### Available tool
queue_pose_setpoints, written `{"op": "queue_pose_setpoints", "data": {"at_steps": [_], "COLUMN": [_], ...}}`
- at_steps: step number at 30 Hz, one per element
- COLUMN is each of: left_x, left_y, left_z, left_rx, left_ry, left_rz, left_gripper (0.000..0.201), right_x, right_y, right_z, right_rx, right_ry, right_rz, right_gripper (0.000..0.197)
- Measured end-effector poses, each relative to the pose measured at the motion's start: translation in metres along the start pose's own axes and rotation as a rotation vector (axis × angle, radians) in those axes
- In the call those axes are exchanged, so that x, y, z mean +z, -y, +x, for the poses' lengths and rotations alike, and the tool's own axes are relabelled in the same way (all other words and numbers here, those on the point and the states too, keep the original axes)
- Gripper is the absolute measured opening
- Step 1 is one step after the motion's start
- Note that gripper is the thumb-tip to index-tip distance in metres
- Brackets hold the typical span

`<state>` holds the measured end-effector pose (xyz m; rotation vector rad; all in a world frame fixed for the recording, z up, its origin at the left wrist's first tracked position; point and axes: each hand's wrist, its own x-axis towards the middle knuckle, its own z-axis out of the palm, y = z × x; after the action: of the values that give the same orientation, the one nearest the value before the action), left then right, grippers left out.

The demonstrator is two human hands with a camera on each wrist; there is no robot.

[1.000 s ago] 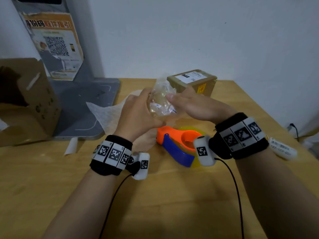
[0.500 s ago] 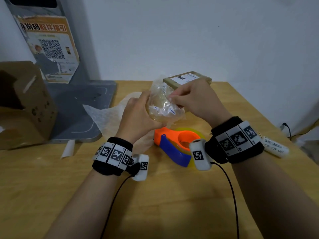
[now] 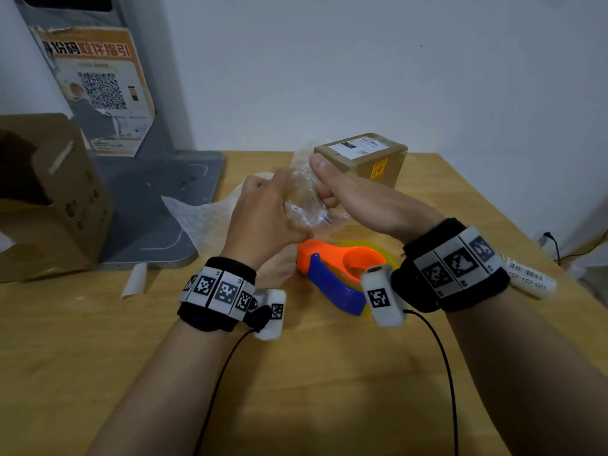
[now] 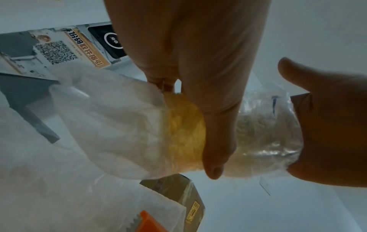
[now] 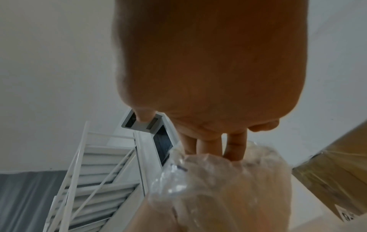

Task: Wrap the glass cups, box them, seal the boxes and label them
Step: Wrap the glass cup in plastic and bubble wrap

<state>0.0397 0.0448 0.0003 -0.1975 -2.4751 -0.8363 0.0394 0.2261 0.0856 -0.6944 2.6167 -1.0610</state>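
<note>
Crinkled clear plastic covers the cup (image 3: 304,205), held above the counter (image 3: 296,373) between my hands: left hand (image 3: 263,218) curls round its side, right hand (image 3: 348,199) fingers (image 5: 234,150) pinch the wrap's end, thumb raised.

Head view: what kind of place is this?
Likely a small parcel-packing station: a sealed, labelled box, a tape dispenser on a wooden table, and a QR-code poster on a kiosk.

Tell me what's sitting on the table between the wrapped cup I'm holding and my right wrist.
The orange and blue tape dispenser with its yellowish roll lies there, below the wrapped cup and just ahead of the right wrist. The head view shows it.
</note>
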Motion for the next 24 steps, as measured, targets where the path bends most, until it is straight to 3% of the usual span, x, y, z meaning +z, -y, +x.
{"op": "queue_pose_setpoints", "data": {"at_steps": [3, 8, 14, 16, 19, 22, 24], "left_x": [0.002, 0.008, 0.012, 0.015, 0.016, 0.011, 0.005], "left_y": [-0.005, -0.013, -0.017, -0.016, -0.022, -0.027, -0.025], "left_z": [-0.001, -0.004, -0.005, -0.004, -0.004, -0.004, -0.003], "left_rx": [0.007, -0.009, -0.035, -0.115, -0.236, -0.348, -0.453], "left_ry": [0.012, 0.015, 0.037, 0.037, -0.048, -0.066, -0.094], "left_rz": [-0.014, -0.075, -0.087, -0.182, -0.421, -0.631, -0.791], "left_gripper": [0.097, 0.095, 0.099, 0.095, 0.087, 0.073, 0.065], "right_x": [-0.001, -0.002, -0.001, -0.003, -0.01, -0.017, -0.017], "right_y": [0.002, 0.008, 0.0, 0.001, 0.006, 0.0, -0.007], "right_z": [-0.001, -0.01, 0.003, 0.003, 0.005, 0.01, 0.013], "right_rx": [-0.008, 0.006, -0.056, -0.059, -0.084, -0.218, -0.215], "right_ry": [-0.012, -0.025, -0.017, -0.048, -0.285, -0.583, -0.702], "right_rz": [-0.033, -0.101, -0.145, -0.078, 0.172, 0.505, 0.505], "right_gripper": [0.038, 0.067, 0.072, 0.071, 0.063, 0.04, 0.028]}}
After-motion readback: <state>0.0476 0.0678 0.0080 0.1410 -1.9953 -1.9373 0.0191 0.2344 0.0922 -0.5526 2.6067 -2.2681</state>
